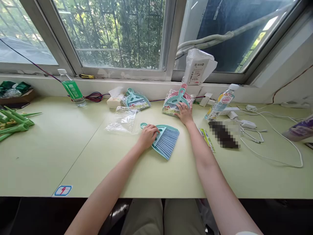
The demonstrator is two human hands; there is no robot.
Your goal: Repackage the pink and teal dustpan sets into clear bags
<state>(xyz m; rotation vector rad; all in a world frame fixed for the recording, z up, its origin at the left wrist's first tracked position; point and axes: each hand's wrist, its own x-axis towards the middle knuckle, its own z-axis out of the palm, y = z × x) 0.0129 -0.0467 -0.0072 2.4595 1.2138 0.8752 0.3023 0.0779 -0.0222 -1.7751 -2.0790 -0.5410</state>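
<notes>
On the table in front of me lies an unwrapped teal hand brush with blue bristles [167, 143], set into a matching dustpan [160, 153]. My left hand [147, 135] is closed over the brush near its handle, with the fingertips partly hidden. Farther back, my right hand [185, 113] rests with spread fingers on the lower right of a plastic-wrapped brush and dustpan set [171, 103]. Teal and pink pieces show in that stack. Another wrapped teal brush and dustpan set [137, 99] lies to its left, and a crumpled clear plastic bag [122, 120] is in front of it.
A green-labelled water bottle [73, 90] and a tissue pack [115, 99] stand at the back left. To the right are a drink bottle [221, 102], a green printed card [207, 140], a blurred-out dark item [224, 134] and white cables [274, 125]. Green stalks [14, 125] lie far left.
</notes>
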